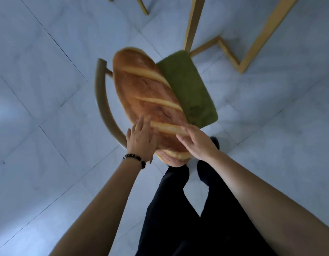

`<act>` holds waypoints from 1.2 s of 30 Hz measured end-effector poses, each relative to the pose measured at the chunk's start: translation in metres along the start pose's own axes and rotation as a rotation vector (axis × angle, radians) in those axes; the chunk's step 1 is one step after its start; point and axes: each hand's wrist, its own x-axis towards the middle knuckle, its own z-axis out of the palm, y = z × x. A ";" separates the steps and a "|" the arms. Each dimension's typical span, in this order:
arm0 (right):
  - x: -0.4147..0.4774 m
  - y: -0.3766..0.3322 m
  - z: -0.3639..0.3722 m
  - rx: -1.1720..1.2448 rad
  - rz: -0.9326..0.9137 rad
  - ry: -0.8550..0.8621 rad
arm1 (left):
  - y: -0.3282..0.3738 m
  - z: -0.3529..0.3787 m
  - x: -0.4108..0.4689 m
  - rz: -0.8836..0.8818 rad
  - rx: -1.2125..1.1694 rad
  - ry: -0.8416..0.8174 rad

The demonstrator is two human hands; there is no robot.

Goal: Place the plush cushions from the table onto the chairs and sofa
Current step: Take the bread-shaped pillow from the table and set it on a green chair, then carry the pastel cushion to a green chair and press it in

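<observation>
Far left of frame: grey tiled floor [40, 89], dark joints running diagonally.
Left of centre: curved wooden backrest [102, 100] of the chair, bowing from mid-frame down toward lower centre; blurred.
Left hand [141, 141]: just below centre, palm down on near end of cushion; fingers straight, slightly spread, thumb out to the left; curled round nothing.
Left wrist: dark beaded bracelet [136, 158].
Bread-shaped plush cushion [147, 93]: centre of frame, on the chair, lengthwise between backrest and bare part of seat; brown with three pale slashes; near end reaching toward lower centre; flat or leaning, not readable.
Green seat pad [189, 89]: right of cushion, uncovered strip meeting cushion's right edge.
Right hand [198, 143]: right of centre, laid on cushion's near right edge; fingers straight, slightly apart, pointing up-left; blurred, thumb not readable.
Bottom centre: black trousers [178, 218]; dark shoe [215, 142] just right of right hand.
Upper right: yellow wooden legs [195, 21] on floor, near seat's far corner.
</observation>
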 end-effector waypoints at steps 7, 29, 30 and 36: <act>-0.120 -0.085 -0.116 -0.024 -0.073 0.358 | 0.036 -0.095 -0.140 -0.107 -0.563 0.277; -0.253 -0.115 -0.060 0.038 -0.489 -0.431 | 0.134 0.058 -0.479 -1.020 -1.154 1.154; -0.266 -0.119 -0.043 0.000 -0.516 -0.497 | 0.141 0.070 -0.504 -1.077 -1.158 1.204; -0.370 -0.133 0.071 -0.233 -0.739 -0.830 | 0.177 0.160 -0.636 -1.401 -1.173 1.505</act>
